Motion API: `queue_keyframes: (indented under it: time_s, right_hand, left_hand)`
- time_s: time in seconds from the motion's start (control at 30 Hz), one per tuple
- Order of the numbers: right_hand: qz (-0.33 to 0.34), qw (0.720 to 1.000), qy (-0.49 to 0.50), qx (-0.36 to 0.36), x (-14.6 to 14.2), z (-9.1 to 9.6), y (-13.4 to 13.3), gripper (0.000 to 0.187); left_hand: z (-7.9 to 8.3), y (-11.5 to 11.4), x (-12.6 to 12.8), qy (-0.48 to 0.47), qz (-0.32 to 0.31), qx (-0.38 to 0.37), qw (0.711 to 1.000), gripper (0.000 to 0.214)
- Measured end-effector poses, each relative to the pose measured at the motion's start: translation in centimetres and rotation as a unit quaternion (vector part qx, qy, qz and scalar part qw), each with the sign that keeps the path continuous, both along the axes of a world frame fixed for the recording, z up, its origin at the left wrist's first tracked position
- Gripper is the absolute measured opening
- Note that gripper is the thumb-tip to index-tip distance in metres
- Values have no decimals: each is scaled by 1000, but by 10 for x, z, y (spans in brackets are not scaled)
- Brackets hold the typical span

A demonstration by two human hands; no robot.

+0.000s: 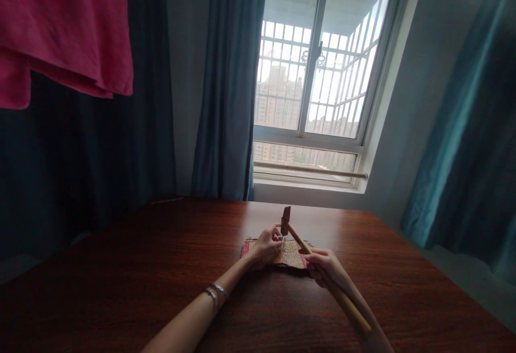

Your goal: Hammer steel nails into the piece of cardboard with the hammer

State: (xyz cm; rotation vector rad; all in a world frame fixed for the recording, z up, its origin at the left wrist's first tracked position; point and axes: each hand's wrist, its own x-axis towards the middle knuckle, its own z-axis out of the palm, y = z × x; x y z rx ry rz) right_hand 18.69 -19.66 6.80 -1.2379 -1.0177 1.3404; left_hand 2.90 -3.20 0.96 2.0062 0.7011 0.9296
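Note:
My right hand (324,267) is closed around the wooden handle of a hammer (346,310), whose dark metal head is raised at the far end. My left hand (266,243) pinches a small, thin metal tool (284,241) that looks like a pronged punch; its upper part is hidden by the fingers and hammer head. The hammer head appears just above this tool, though I cannot tell whether they touch. Under both lies a flat piece of tan cardboard (292,259), dotted with many small holes and with pinkish-red patches at its sides.
The cardboard rests on a glossy brown wooden table (161,267). Behind the table are a barred window (322,73) and a blue curtain (229,84). Another blue curtain (455,143) hangs at the right. A pink cloth (68,25) hangs at upper left.

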Motion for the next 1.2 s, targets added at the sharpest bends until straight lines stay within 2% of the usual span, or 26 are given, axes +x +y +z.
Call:
queue_keyframes:
  time_s: [0.2,0.37,0.6,1.0,1.2]
  right_hand:
    - [3,1000,-6,25,-1,1,0,35]
    - [16,1000,-8,12,-1,0,0,32]
    - [8,1000,0,12,0,-3,2,36]
    - [11,1000,-2,11,0,-1,0,39]
    - [14,1000,2,-2,0,-4,2,36]
  left_hand:
    - [1,-1,0,19,8,-11,1000,51]
    - [-2,1,0,16,3,-13,1000,49]
    - [-4,4,0,10,-9,-5,1000,50]
    - [18,-16,-1,34,36,-41,998,44]
    - [13,-13,0,23,17,-45,999,45]
